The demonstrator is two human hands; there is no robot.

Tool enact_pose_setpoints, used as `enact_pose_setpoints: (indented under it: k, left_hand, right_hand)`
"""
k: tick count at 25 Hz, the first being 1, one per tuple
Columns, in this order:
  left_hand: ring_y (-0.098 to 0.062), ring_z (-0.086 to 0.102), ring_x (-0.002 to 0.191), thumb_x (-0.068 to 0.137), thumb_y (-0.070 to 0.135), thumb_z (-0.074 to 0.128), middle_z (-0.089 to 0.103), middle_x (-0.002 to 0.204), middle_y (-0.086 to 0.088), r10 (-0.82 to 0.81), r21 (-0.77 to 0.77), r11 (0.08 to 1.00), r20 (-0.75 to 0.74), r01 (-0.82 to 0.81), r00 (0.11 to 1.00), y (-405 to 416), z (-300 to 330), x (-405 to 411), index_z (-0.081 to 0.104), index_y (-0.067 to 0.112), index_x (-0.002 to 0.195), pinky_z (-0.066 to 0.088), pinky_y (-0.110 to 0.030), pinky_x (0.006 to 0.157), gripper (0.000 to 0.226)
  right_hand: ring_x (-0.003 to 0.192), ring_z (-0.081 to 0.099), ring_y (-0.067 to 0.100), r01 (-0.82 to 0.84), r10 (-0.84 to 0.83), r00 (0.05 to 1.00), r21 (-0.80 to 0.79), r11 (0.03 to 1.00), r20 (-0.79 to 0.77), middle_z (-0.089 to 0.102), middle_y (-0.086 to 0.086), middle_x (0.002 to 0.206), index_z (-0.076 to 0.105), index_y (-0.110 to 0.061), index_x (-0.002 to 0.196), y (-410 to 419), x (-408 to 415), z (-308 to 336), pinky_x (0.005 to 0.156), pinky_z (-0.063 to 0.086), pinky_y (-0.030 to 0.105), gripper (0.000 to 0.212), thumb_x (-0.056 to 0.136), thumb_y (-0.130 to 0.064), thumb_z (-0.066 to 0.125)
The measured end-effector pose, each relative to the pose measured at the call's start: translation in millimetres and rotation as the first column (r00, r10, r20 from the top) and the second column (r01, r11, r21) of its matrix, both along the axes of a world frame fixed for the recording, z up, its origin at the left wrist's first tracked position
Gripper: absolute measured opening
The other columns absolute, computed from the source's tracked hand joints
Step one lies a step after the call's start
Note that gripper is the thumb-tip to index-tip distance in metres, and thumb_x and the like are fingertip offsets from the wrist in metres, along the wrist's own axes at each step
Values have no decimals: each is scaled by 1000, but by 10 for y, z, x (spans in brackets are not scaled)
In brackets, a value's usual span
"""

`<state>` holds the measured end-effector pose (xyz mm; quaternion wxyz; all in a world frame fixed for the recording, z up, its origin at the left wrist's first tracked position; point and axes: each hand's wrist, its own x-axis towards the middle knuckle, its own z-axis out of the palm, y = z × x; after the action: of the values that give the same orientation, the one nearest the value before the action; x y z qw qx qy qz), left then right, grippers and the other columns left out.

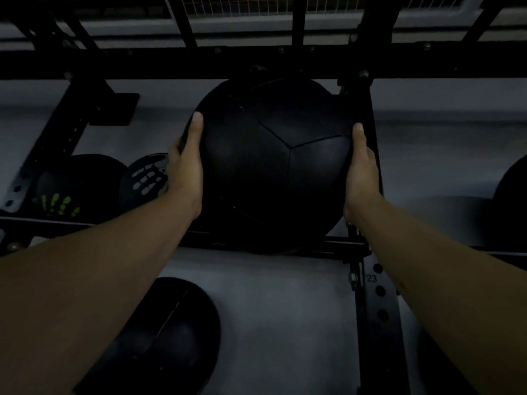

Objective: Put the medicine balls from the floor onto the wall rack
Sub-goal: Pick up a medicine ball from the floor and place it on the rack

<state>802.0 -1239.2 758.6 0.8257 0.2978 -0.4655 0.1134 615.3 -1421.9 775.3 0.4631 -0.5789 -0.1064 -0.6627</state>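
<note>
A large black medicine ball [271, 166] with stitched panels fills the middle of the view, resting against the black wall rack [336, 246] at its lower rail. My left hand [185, 169] presses flat on the ball's left side and my right hand [362, 175] on its right side, so both hold it between them. Another black medicine ball [162, 337] lies lower down at bottom left, partly hidden by my left forearm.
Two smaller balls with hand prints, one green [71, 186] and one white [145, 178], sit on the rack at left. A dark ball [510, 206] shows at the right edge. A perforated upright [379, 309] numbered 23 runs down at right. Behind is a pale wall.
</note>
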Motion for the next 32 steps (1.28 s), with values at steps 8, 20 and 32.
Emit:
enact_pose_setpoints:
  k: [8,20,32]
  left_hand:
    - [-18,67,121,63,84,69,68,136,4,-37,-42,999,-116,32,993,416,-748,-352,55,34,145,52,-42,107,98]
    - [-18,69,119,67,75,76,71,130,3,-182,168,956,-310,242,933,647,-2164,-320,59,35,139,53,-43,105,84]
    - [-29,68,120,65,80,73,70,135,-4,-143,377,876,-391,300,909,-88,-2580,125,58,33,143,52,-52,106,92]
  right_hand:
    - [126,62,22,97,-96,995,101,990,-15,63,0,140,50,-29,148,597,-455,-782,110,50,46,94,71,-81,57]
    - [113,67,19,234,-199,971,386,892,-129,69,-7,124,63,-38,129,1148,-600,-2280,100,55,42,60,79,-72,61]
    - [119,63,23,298,-207,950,472,830,-234,67,-2,128,61,-31,134,388,-245,-2670,105,51,44,60,86,-67,60]
